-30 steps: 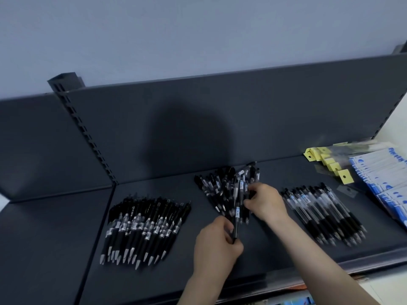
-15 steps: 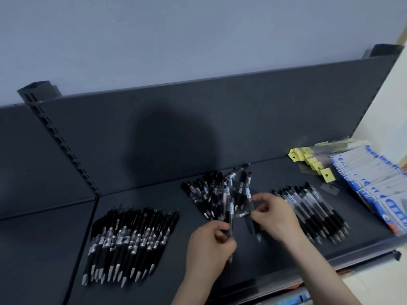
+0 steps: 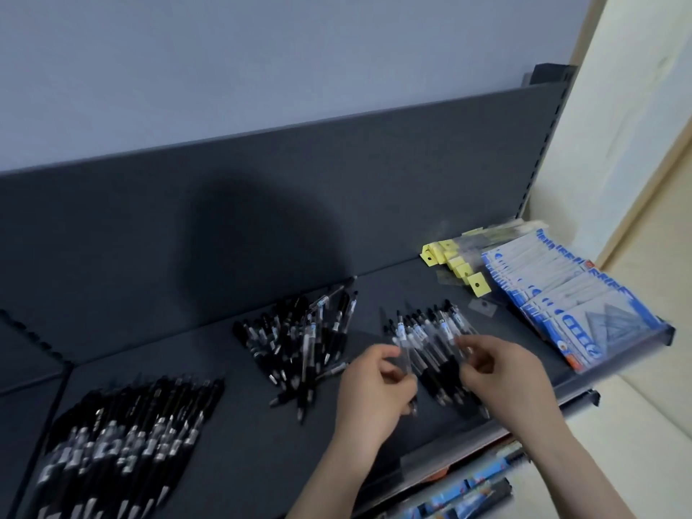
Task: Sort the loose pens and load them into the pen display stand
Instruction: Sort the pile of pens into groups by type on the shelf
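Note:
Three groups of pens lie on the dark shelf (image 3: 239, 436). A tidy row of black pens (image 3: 123, 436) is at the left, a loose heap of mixed pens (image 3: 299, 342) in the middle, and a row of clear-barrelled pens (image 3: 423, 331) at the right. Both hands hover over the near end of the right row. My left hand (image 3: 370, 395) grips a clear-barrelled pen (image 3: 406, 363), tip pointing down towards me. My right hand (image 3: 505, 372) pinches another pen (image 3: 462, 346) between thumb and fingertips, though motion blur hides the detail. No display stand is in view.
Yellow-tagged packets (image 3: 464, 271) and a fanned stack of blue-and-white packs (image 3: 569, 294) fill the shelf's right end. An upright back panel (image 3: 337, 189) closes the rear. The shelf's front edge (image 3: 486, 436) runs just below my wrists, with blurred blue goods (image 3: 460, 492) beneath.
Both hands have moved right, from the middle heap to the right row of clear pens, carrying pens. The view has swung right and down.

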A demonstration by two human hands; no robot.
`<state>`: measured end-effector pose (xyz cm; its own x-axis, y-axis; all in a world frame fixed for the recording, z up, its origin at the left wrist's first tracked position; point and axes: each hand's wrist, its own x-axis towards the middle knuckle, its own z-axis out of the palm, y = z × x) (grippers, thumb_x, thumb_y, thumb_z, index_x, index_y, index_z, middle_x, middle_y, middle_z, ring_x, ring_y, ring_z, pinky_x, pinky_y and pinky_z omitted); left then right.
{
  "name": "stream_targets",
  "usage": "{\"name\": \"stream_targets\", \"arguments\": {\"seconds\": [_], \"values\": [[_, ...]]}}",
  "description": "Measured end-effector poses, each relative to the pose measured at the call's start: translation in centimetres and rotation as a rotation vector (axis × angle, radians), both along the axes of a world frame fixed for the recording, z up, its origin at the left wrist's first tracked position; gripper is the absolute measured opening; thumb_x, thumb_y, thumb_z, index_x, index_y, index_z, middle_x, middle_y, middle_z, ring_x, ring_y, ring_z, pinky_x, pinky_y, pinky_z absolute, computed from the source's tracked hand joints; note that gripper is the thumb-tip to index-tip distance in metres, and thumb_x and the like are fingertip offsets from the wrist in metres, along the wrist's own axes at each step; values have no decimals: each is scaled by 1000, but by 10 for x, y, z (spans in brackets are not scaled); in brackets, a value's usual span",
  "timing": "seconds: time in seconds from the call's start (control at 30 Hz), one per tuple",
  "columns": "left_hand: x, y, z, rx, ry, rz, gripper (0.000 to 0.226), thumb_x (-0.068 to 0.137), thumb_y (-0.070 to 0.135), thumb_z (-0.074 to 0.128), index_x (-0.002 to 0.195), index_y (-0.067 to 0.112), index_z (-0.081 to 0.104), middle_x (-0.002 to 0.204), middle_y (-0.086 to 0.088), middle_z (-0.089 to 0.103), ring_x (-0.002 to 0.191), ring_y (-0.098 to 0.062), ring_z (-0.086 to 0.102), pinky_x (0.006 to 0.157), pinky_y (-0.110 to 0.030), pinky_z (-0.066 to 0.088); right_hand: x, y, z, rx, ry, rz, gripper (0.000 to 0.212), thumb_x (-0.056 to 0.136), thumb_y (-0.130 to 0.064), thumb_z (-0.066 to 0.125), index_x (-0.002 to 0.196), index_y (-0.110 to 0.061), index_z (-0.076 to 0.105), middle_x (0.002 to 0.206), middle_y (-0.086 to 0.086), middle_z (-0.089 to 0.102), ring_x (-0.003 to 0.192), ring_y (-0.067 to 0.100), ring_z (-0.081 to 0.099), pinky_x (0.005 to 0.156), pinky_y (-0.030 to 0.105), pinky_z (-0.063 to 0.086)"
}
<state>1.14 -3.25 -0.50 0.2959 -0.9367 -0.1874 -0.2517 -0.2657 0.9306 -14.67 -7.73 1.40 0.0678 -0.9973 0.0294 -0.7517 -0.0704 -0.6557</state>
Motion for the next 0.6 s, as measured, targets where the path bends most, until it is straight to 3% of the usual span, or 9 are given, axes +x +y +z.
{"name": "stream_targets", "arguments": {"seconds": [0.07, 0.3, 0.5, 0.6], "values": [[-12, -12, 4, -1, -18, -19, 32, 83, 8, 68, 111, 25, 62, 80, 5, 65, 54, -9, 65, 67, -37, 60, -7, -10, 2, -15, 60, -7, 35, 75, -11, 65, 107, -26, 71, 66, -11, 63, 69, 13, 62, 67, 30, 50], [-40, -42, 5, 40, -73, 14, 37, 83, 4, 62, 116, 22, 63, 71, 10, 61, 53, -5, 63, 69, -38, 60, -6, -33, 3, -4, 192, 45, 35, 78, -15, 59, 110, -24, 69, 92, -1, 71, 92, 22, 64, 75, 30, 51], [-46, -45, 1, 13, -143, 40, 40, 81, 10, 66, 119, 22, 63, 76, 12, 63, 67, -4, 64, 74, -33, 60, -13, -43, -1, -11, 187, 76, 24, 79, -15, 61, 101, -16, 70, 86, 2, 71, 85, 25, 64, 71, 35, 53], [-44, -42, 3, -38, -272, 38, 37, 81, 15, 66, 116, 27, 64, 86, 12, 63, 78, -5, 62, 78, -21, 53, -12, -45, 0, -30, 146, 87, 29, 81, -17, 63, 109, -21, 70, 85, -2, 70, 85, 22, 64, 71, 31, 51]]}}
